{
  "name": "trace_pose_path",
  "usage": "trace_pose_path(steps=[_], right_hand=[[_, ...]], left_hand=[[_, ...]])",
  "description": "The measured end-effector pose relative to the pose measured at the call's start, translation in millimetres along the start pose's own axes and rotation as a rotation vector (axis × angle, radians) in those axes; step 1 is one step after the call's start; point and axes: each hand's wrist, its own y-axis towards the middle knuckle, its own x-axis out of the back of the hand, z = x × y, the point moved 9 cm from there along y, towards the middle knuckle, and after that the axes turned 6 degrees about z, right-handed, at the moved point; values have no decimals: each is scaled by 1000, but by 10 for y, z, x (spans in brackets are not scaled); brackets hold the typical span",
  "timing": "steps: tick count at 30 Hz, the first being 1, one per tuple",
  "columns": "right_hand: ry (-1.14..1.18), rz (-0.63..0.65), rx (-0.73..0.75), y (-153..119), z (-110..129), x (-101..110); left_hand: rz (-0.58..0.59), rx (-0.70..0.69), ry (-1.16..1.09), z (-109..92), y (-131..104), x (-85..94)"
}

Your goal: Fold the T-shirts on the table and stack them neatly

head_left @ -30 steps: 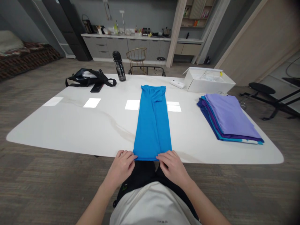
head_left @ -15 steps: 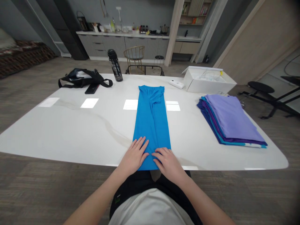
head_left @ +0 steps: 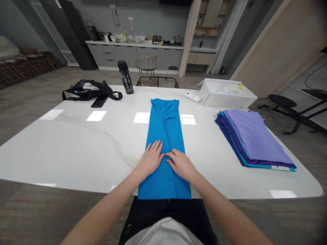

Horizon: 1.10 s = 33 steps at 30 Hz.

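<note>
A bright blue shirt [head_left: 162, 185] lies lengthwise in front of me as a long narrow strip, its sides folded in. A short sleeve shows near its far end, with some creases around it. The near end reaches the table's front edge. My left hand [head_left: 151, 160] rests open and flat on the left half of the cloth, fingers stretched forward. On the right half, my right hand [head_left: 182, 165] touches the fabric with fingers slightly bent and the thumb apart. The fingertips of both hands nearly meet along the middle. Neither hand grasps anything.
On the white table [head_left: 84, 153], a stack of folded garments [head_left: 255, 136] lies at the right. Behind it are a white open box [head_left: 224, 97] and a small white device [head_left: 192, 97]. A black bag [head_left: 89, 90], a phone [head_left: 99, 101] and a bottle [head_left: 126, 78] are at the back left.
Both hands have slid forward along the blue shirt, away from the table's front edge. More of the shirt's near end now shows. The camera view has tilted slightly upward.
</note>
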Motion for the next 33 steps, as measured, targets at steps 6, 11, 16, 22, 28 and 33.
trace_pose_path(steps=[6,11,16,22,28,33], right_hand=[[27,-11,-35,-24,-122,-14],[34,-199,-52,647,-321,210],[12,-64,-196,1265,-783,-55],[-80,-31,-287,1144,-1042,-155],[63,-173,-472,1374,-1213,114],[131,-77,-553,1706,-1272,56]], left_hand=[[13,-20,-5,85,36,-37],[-1,74,-53,402,675,7],[93,196,-30,731,1185,-184],[103,265,78,843,1094,-247],[94,260,96,832,1095,-248],[96,256,108,829,1096,-246]])
